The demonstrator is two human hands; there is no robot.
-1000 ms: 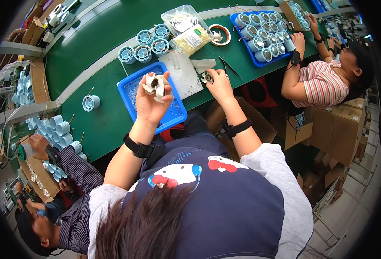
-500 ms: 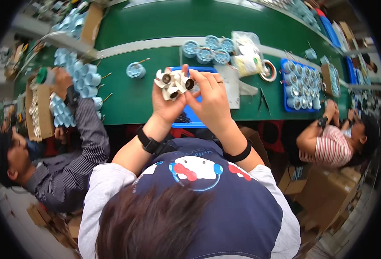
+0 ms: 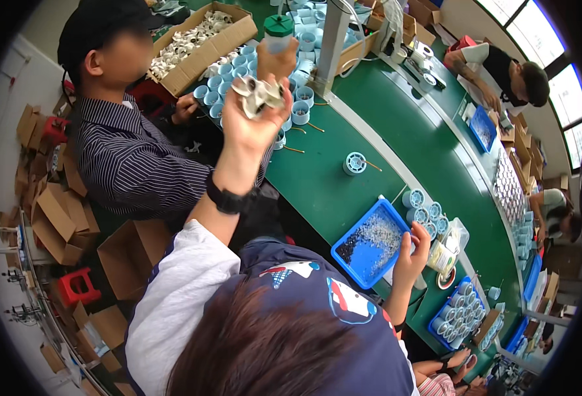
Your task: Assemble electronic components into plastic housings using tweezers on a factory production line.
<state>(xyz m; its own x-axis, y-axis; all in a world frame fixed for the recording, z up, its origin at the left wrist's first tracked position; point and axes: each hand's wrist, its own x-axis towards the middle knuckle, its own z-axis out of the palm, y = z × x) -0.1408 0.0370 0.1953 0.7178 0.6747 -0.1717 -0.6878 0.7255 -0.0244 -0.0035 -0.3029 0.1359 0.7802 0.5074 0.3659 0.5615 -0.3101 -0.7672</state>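
My left hand [image 3: 248, 127] is raised to the left with its palm up, its fingers curled round a few white fan-blade parts [image 3: 259, 98]. It is in front of a co-worker's forearm, close to rows of light blue cups [image 3: 221, 82]. My right hand [image 3: 410, 261] hangs over the right edge of a blue tray [image 3: 365, 265], fingers apart and half bent, with nothing visible in it. Small clear pieces [image 3: 380, 231] and dark pieces [image 3: 347, 253] lie in the tray. One light blue round housing [image 3: 354, 164] with a wire stands alone on the green table.
At my left, a co-worker in a striped shirt [image 3: 122, 155] holds a green-lidded container [image 3: 278, 34]. Beyond is a cardboard box [image 3: 219, 54] of white parts. Several blue housings [image 3: 419, 214], a clear bag [image 3: 441, 257] and another tray of housings [image 3: 459, 310] stand right of my tray.
My view has turned left. My hands have parted: the left has carried the white fan-blade parts leftward toward the co-worker, while the right has let go and moved to the tray's right side.
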